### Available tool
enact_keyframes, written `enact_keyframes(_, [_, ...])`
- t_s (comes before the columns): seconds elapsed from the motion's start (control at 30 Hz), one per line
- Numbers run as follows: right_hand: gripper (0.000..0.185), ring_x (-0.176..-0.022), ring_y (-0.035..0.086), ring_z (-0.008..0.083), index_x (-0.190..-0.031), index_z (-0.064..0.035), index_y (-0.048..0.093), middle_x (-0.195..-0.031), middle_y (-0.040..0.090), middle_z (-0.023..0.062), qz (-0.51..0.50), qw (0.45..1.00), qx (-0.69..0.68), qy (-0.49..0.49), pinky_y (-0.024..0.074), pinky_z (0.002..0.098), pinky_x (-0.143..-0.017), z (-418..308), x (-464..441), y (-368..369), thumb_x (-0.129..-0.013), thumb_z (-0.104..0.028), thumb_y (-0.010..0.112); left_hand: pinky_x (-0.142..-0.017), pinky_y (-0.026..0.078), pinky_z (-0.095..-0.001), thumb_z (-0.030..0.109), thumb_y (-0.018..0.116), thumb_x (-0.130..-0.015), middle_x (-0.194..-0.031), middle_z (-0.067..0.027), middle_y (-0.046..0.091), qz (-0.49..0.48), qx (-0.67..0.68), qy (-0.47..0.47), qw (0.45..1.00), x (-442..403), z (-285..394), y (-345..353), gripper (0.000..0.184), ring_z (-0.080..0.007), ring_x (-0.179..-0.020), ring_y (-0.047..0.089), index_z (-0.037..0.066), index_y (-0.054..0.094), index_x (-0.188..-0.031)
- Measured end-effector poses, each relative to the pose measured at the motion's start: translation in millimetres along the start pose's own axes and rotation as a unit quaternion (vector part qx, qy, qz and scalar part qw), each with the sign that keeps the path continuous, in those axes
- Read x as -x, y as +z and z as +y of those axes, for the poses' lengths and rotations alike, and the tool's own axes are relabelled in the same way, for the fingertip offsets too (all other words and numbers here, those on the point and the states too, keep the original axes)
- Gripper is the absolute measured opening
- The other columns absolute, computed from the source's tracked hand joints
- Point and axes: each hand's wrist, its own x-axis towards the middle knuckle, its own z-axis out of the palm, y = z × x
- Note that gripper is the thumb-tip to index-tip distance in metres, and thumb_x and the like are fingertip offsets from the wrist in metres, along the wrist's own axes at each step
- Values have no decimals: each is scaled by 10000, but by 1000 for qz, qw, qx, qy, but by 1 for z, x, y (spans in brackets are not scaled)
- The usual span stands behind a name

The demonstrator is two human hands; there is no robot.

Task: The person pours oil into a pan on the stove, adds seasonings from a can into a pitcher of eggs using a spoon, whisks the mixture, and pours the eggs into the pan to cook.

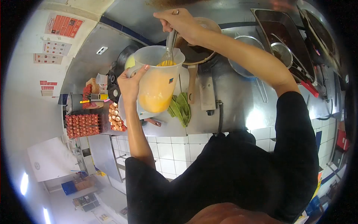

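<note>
A tall translucent pitcher [158, 80] holds yellow beaten egg and leans slightly over the steel counter. My left hand [131, 83] is closed around its handle on the left side. Above the rim, my right hand [178, 24] grips the handle of a wire whisk [169, 47], whose wires dip into the egg. Just behind the pitcher sits a wide pan [195, 52] with a wooden handle, on a burner. A green cloth [181, 109] lies crumpled on the counter to the right of the pitcher's base.
Cracked eggshells [115, 117] fill a tray at the left, beside stacked egg trays [82, 125]. On the right, a large strainer [246, 54] rests on the counter near a deep metal pan [285, 30] holding a smaller strainer [282, 52]. A gas burner [206, 89] stands ahead of me.
</note>
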Motion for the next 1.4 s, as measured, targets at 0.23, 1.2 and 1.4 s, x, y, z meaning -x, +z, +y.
enact_keyframes(0.23, [403, -646, 519, 116, -675, -120, 597, -615, 523, 1, 17, 999, -38, -16, 397, 289, -629, 12, -13, -24, -969, -362, 729, -563, 388, -221, 260, 936, -793, -703, 45, 652, -5, -22, 21, 1000, -22, -5, 31, 335, -36, -602, 507, -24, 774, -869])
enact_keyframes(1.2, [381, -582, 495, 132, -724, -102, 578, -638, 532, 8, 160, 975, -146, -56, 393, 297, -577, -19, -2, -67, -1048, -284, 659, -614, 542, -289, 371, 951, -750, -761, -97, 769, -73, -178, 45, 980, -53, 22, 38, 490, -113, -636, 683, -56, 786, -924])
enact_keyframes(1.4, [374, -636, 494, 161, -740, -86, 551, -655, 501, 28, 223, 947, -219, -73, 413, 328, -659, -28, 16, -90, -1048, -270, 659, -642, 575, -291, 326, 943, -760, -790, -117, 783, -103, -174, 63, 977, -60, 34, 38, 455, -137, -674, 729, -59, 786, -945])
